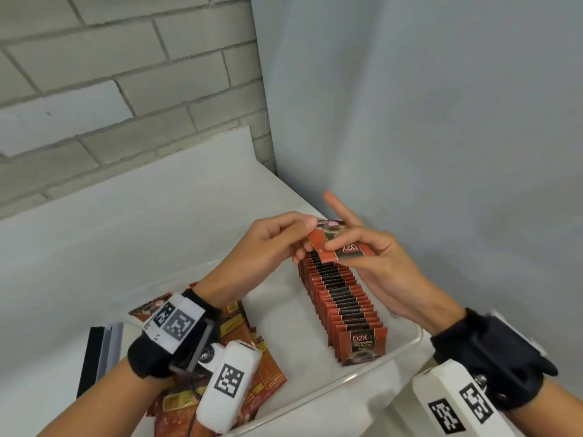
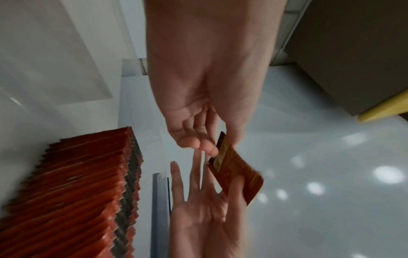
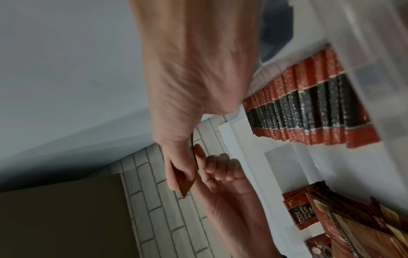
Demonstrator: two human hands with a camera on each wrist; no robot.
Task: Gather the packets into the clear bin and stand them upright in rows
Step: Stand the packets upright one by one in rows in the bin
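Hands: both hold one small red and black paper packet (image 1: 339, 247) up over the far end of the row.
Left hand (image 1: 268, 244): pinches one corner with thumb and finger.
Right hand (image 1: 375, 257): thumb presses on the front, one finger sticks up.
Row: long line of red and black packets (image 1: 342, 302) stands up inside the clear plastic bin (image 1: 388, 354).
Pile: loose red packets (image 1: 265, 376) lie flat at the bin's left side.
Bench: white bench (image 1: 126, 222) carries the bin.

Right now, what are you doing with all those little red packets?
Both hands are holding one red packet above a clear bin: the left hand pinches one end, and the right hand grips the other. In the bin, a long row of packets stands upright. A loose pile waits at the bin's left side.
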